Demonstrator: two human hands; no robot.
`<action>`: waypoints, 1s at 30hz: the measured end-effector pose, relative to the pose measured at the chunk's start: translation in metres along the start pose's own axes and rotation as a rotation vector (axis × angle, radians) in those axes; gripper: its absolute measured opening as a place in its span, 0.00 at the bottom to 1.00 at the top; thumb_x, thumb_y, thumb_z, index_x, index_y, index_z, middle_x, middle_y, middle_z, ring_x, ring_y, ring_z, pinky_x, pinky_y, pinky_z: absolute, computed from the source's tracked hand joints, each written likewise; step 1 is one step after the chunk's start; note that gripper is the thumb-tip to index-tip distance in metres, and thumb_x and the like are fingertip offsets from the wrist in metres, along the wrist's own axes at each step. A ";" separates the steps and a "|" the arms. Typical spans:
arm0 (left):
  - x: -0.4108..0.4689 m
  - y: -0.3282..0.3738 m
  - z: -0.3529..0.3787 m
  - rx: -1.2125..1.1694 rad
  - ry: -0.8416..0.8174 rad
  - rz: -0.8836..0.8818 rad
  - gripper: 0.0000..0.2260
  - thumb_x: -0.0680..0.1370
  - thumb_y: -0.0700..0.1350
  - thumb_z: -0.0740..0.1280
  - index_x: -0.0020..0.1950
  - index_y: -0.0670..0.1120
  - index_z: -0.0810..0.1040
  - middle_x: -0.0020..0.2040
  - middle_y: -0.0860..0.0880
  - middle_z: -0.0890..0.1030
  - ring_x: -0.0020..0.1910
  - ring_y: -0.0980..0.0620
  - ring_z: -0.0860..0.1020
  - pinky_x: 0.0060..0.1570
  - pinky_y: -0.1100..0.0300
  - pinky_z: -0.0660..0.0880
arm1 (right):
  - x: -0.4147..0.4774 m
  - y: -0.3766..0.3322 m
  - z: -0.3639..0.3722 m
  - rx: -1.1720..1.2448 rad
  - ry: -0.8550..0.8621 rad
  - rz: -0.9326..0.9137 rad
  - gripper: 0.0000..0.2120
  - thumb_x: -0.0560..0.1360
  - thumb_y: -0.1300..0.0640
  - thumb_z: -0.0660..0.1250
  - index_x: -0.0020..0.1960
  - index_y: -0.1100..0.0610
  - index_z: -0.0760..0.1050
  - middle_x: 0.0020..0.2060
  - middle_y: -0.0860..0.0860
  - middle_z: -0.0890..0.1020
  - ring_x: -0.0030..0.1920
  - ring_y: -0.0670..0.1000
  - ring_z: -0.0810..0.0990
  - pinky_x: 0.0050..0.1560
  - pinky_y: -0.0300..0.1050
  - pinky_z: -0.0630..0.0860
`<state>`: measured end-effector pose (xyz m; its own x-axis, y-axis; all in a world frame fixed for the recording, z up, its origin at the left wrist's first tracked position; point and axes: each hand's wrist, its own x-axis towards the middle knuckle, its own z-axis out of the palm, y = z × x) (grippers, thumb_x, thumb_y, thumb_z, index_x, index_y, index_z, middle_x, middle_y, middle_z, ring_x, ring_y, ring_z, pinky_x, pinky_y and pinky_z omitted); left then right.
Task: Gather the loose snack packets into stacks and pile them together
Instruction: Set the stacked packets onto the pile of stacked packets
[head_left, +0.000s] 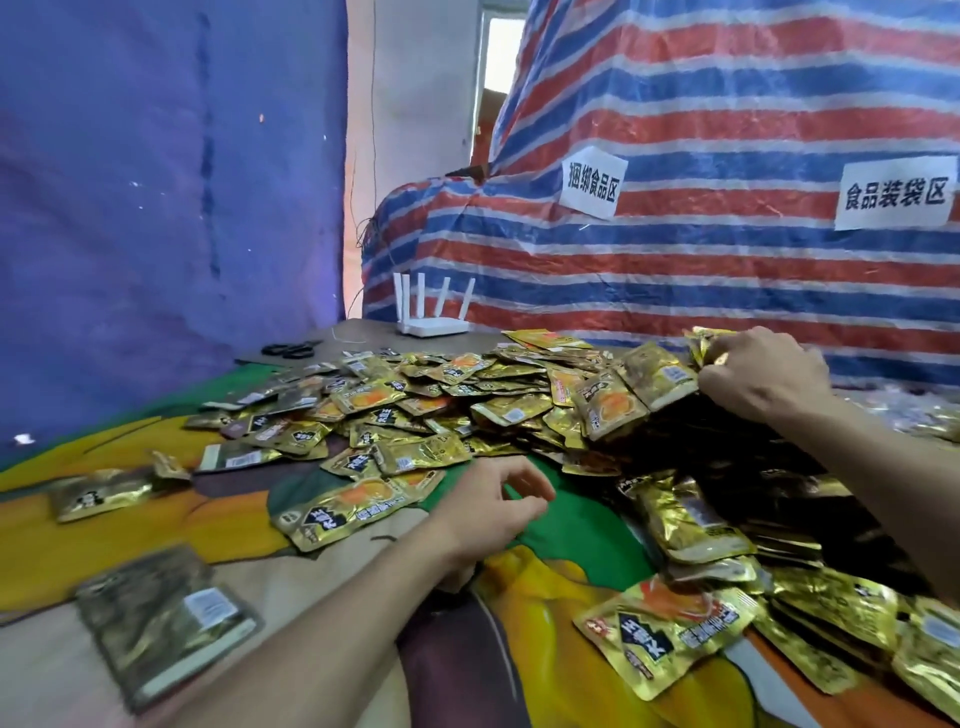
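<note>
Several gold foil snack packets lie scattered in a wide heap across the middle of the table. A taller pile of packets rises at the right. My right hand reaches over that pile and pinches a small bunch of gold packets at its far top. My left hand hovers above the green part of the cloth, fingers loosely curled, holding nothing. A single packet lies just left of it. A stack of packets sits near the front left edge.
A colourful cloth covers the table. Black scissors and a white router stand at the back. A striped tarp with paper signs covers bulk behind. A blue sheet hangs at the left.
</note>
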<state>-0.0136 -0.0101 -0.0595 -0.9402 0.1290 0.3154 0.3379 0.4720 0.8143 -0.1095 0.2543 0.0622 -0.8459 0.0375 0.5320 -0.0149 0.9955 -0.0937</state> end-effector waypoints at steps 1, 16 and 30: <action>-0.001 0.001 -0.001 0.044 0.005 0.012 0.07 0.79 0.40 0.69 0.45 0.53 0.80 0.44 0.56 0.81 0.33 0.66 0.76 0.36 0.73 0.70 | -0.002 -0.001 -0.002 -0.004 -0.021 -0.014 0.27 0.61 0.45 0.56 0.54 0.50 0.83 0.47 0.58 0.81 0.48 0.59 0.75 0.51 0.55 0.68; 0.005 0.016 -0.060 0.486 0.074 -0.223 0.19 0.73 0.47 0.75 0.61 0.47 0.75 0.59 0.47 0.77 0.57 0.46 0.77 0.58 0.48 0.77 | -0.068 -0.127 0.006 0.366 -0.035 -0.574 0.24 0.75 0.48 0.69 0.70 0.48 0.72 0.64 0.52 0.78 0.65 0.53 0.72 0.67 0.56 0.65; 0.028 -0.058 -0.157 0.677 -0.502 -0.412 0.47 0.61 0.69 0.78 0.76 0.71 0.58 0.82 0.59 0.52 0.81 0.47 0.50 0.76 0.41 0.53 | -0.030 -0.179 0.123 0.264 -0.397 -0.231 0.48 0.75 0.61 0.70 0.83 0.55 0.42 0.80 0.62 0.52 0.80 0.63 0.52 0.79 0.60 0.56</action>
<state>-0.0529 -0.1710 -0.0208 -0.9421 0.1252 -0.3110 0.0248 0.9511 0.3080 -0.1474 0.0638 -0.0406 -0.9407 -0.2669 0.2094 -0.3151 0.9161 -0.2480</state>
